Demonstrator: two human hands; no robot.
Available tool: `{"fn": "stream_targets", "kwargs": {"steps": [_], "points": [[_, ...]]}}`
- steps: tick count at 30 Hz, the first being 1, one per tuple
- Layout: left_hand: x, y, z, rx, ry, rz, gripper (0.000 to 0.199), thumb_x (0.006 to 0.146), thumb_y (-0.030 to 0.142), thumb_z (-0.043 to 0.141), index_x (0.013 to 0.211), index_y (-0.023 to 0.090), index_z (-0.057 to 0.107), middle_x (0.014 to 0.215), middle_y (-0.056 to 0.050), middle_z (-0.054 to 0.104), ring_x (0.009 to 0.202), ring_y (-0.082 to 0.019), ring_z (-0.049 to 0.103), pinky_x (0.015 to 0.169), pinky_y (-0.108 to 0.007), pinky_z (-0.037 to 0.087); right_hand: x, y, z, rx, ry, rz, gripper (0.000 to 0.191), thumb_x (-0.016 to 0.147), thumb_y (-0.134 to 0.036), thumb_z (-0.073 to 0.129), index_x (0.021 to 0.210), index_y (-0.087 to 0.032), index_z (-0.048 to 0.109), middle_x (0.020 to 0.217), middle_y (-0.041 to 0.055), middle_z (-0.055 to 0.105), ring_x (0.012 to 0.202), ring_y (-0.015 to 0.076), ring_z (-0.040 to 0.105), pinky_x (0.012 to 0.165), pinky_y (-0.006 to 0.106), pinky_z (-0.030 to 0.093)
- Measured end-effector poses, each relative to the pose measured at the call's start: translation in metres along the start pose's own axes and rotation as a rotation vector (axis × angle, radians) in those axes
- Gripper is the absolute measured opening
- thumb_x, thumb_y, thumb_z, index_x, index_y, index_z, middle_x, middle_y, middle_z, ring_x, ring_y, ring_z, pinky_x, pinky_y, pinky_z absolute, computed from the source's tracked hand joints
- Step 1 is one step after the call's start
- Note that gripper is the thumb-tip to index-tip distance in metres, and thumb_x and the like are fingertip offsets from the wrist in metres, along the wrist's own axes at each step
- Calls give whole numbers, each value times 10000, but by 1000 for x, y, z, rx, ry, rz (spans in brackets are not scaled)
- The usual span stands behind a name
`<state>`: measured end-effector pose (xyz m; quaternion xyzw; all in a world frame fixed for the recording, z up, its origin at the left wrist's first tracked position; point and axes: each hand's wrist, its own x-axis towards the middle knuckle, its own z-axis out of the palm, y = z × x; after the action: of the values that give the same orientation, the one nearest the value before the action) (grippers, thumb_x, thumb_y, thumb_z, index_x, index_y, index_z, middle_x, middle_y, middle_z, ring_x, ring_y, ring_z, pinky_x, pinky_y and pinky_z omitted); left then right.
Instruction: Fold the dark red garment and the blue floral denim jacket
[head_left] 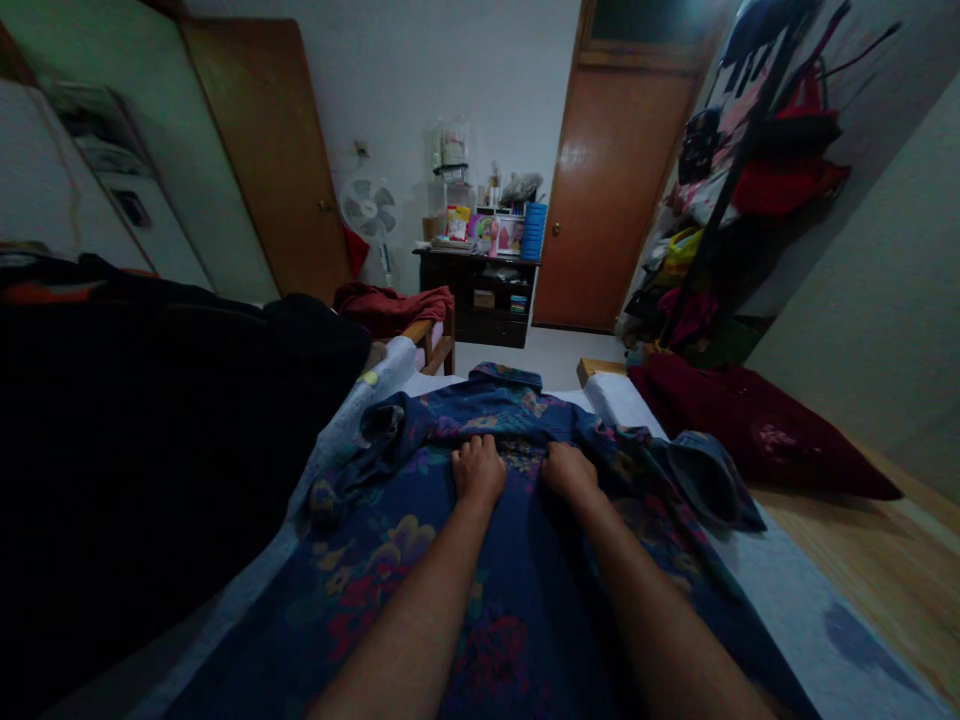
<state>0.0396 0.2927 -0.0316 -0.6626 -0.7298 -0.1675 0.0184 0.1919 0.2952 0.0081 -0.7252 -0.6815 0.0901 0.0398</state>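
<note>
A dark blue floral dress [420,545] with a collar and sleeves lies spread over a white cloth [622,398]. Its collar [506,376] points away from me, and a raised fold runs across its upper part. Both my hands are on the cloth of the dress below the collar. My left hand [478,468] is closed on the fabric, fingers curled. A short gap to the right, my right hand [568,470] also pinches the fabric, its fingertips partly hidden. One sleeve lies bunched at the left; the other opens out at the right.
Black clothing [165,420] is heaped along the left. A maroon cushion-like bundle [757,425] rests on the wooden surface [877,545] at the right. Farther back stand a dark cabinet [487,325], a white fan [370,208] and a rack of hung bags and clothes [787,170].
</note>
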Motion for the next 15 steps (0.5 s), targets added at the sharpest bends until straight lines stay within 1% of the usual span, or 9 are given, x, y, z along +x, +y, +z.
{"fn": "stream_targets", "kwargs": {"steps": [1,2,6,8,10,12,15], "points": [[-1,-2,2,0,20,26,241,887,238,475,1079,183,611,1083,-120,618,1054,-272,555,875,-407,405,9,0,-6,5,2,13,289,863,-179,474,1015,-134,715,1044,181,713,980,281,669,812,341,482],[-1,-3,3,0,32,52,231,881,236,488,1072,189,607,1091,-113,607,1066,-270,538,877,-400,405,19,0,-12,11,18,17,292,863,-161,466,1007,-131,718,1029,182,717,973,273,674,814,329,479],[0,-7,7,-22,43,116,197,865,220,519,1045,202,596,1069,-87,585,1055,-254,510,896,-382,399,66,6,-35,54,108,9,311,877,-145,464,1058,-198,712,1095,109,720,1060,218,650,868,257,449],[1,-7,8,-43,30,131,196,866,204,519,1048,209,590,1068,-78,580,1050,-246,506,898,-376,398,89,10,-44,66,141,31,311,878,-148,484,1092,-188,706,1118,111,714,1084,213,640,870,236,445],[3,-7,9,-66,15,157,202,877,182,500,1056,216,585,1068,-71,579,1043,-240,507,898,-372,398,110,14,-47,67,161,60,330,861,-126,508,1131,-164,694,1126,125,710,1094,216,635,861,223,447],[3,-6,9,-84,6,184,211,891,159,466,1057,219,581,1064,-68,580,1033,-237,511,893,-373,401,128,19,-46,61,165,97,333,840,-105,534,1132,-128,692,1108,153,710,1081,230,642,838,225,457],[4,-5,9,-92,-3,190,226,903,137,432,1055,217,578,1065,-72,582,1028,-235,514,894,-371,401,147,26,-38,53,145,146,273,810,-129,605,1052,-83,722,983,186,728,982,267,681,775,255,487]]}}
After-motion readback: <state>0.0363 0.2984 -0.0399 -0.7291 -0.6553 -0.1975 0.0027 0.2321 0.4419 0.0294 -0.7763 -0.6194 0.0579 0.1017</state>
